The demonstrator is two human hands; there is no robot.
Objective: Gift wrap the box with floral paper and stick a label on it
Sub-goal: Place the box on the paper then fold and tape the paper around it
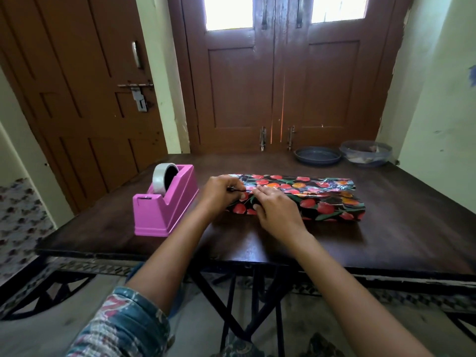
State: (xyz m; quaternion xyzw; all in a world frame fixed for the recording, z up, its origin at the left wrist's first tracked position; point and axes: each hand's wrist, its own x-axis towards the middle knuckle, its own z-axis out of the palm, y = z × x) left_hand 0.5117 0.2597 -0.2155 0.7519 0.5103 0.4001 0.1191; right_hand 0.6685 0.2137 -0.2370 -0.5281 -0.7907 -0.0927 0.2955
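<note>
Dark wooden table (386, 240) pushed up against brown double doors (278, 86). At the back right there's a grey dish (318, 155) and a clear plastic bowl (365, 153) with something blurry inside. The box (322, 202) sits mid-table, in floral paper (304, 182). The left hand (219, 191) pinches the paper's left end and the right hand (275, 210) presses flat on top. A pink tape dispenser (164, 210) is just to the left.

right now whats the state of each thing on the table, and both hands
box, lying flat, wrapped, no label visible
floral paper, wrapped round the box, left end hidden by the hands
left hand, pinches the floral paper at the left end
right hand, fingers straight, pressing on the paper
tape dispenser, upright, roll loaded
blue dish, empty
clear bowl, holds something unclear
</note>
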